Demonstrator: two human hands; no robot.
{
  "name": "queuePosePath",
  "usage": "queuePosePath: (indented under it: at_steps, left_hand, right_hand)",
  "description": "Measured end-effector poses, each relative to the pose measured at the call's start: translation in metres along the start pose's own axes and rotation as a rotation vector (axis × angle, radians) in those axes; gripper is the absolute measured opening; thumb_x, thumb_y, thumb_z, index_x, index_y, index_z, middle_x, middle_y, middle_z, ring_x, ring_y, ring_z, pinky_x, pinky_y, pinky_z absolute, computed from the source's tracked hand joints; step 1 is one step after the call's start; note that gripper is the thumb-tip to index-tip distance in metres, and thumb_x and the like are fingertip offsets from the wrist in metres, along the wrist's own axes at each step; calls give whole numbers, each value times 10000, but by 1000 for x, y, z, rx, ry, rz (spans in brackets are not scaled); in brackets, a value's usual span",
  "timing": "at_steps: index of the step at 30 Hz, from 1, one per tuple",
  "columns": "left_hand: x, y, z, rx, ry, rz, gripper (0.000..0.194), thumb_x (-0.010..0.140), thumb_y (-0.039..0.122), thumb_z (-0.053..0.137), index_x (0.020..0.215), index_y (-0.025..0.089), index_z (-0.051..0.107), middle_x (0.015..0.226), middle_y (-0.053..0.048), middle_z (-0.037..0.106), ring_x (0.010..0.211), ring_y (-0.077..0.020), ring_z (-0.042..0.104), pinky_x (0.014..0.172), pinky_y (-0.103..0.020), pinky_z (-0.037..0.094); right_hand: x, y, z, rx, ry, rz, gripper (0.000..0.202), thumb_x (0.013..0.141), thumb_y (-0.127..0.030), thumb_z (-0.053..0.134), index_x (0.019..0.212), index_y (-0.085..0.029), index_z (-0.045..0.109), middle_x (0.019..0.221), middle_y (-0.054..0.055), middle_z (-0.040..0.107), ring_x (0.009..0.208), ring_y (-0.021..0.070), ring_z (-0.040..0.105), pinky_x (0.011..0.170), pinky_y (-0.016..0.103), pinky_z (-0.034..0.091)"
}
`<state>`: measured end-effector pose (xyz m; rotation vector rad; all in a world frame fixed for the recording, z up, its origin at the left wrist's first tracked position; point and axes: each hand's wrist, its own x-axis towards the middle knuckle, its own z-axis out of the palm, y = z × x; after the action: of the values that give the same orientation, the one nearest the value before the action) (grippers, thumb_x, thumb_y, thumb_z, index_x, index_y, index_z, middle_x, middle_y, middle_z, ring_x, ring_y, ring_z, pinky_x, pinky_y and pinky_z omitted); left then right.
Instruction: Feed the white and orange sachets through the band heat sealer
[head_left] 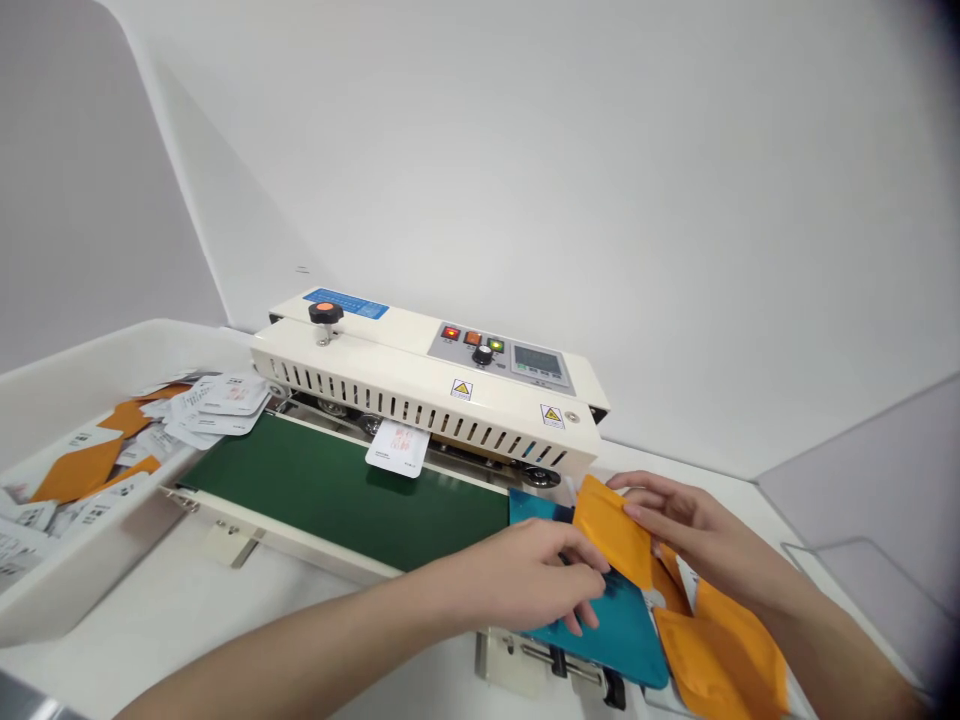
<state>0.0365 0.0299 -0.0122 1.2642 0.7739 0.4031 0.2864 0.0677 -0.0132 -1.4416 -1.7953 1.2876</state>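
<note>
My right hand pinches the upper right edge of an orange packet, which is tilted over a teal sheet at the right end of the sealing machine. My left hand is over the teal sheet, just left of the packet, with its fingers curled and apart and nothing seen in them. A white packet hangs out of the machine's slot over the green belt. More orange packets lie below my right hand.
The cream sealing machine has lit buttons and a display. On the left stands a white bin holding several white and orange packets. A thin wire frame is at the far right.
</note>
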Motion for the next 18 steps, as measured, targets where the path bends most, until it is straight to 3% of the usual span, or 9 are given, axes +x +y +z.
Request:
queuePosePath:
  at_steps: [12, 15, 18]
  left_hand:
    - [4, 2, -4, -245, -25, -24, 319, 860, 264, 504, 1114, 112, 624, 689, -53, 628, 680, -150, 630, 826, -367, 488]
    - [2, 5, -3, -239, -4, -46, 314, 846, 277, 538, 1090, 106, 637, 670, -45, 625, 661, -148, 627, 833, -370, 484]
    - [1, 5, -2, -215, 9, -54, 340, 833, 302, 558, 1118, 128, 624, 706, -50, 649, 695, -154, 639, 845, -367, 479]
  right_hand:
    - [1, 0, 4, 36, -29, -23, 320, 836, -430, 629, 1085, -230, 608, 880, 62, 654, 725, 199, 596, 608, 304, 495]
    - [1, 0, 3, 19, -6, -28, 318, 820, -430, 649, 1071, -234, 637, 1001, 84, 666, 789, 224, 612, 640, 321, 509]
    - [2, 1, 2, -11, 24, -22, 338, 809, -467, 648, 1048, -229, 662, 954, 78, 684, 777, 226, 617, 660, 334, 517]
